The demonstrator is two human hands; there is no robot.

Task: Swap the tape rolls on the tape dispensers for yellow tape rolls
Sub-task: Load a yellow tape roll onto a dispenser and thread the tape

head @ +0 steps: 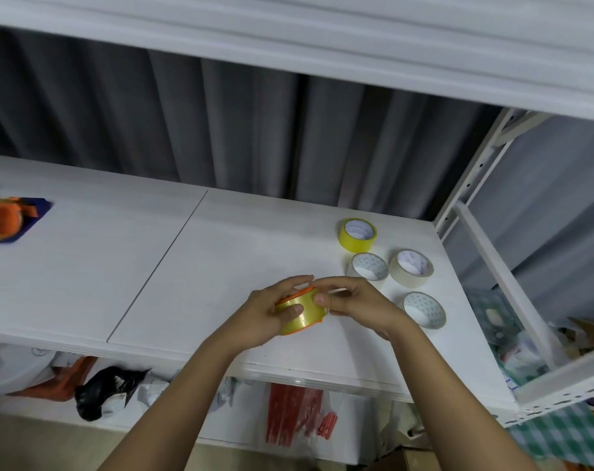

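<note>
Both hands hold an orange tape dispenser with a yellow tape roll [302,316] on it, just above the white shelf board [193,283]. My left hand [272,311] wraps the roll from the left, thumb on its face. My right hand [353,304] pinches it from the right, fingertips at its edge. Most of the dispenser is hidden by the hands. A spare yellow roll [356,235] lies at the back right. At the far left edge a second dispenser with a yellow roll [3,219] rests on a blue sheet.
Three clear or beige tape rolls [370,266] [411,268] [424,310] lie to the right of my hands. A white metal rack frame [465,195] bounds the shelf on the right. Bags and red packets sit on the lower shelf [295,416]. Grey curtain behind.
</note>
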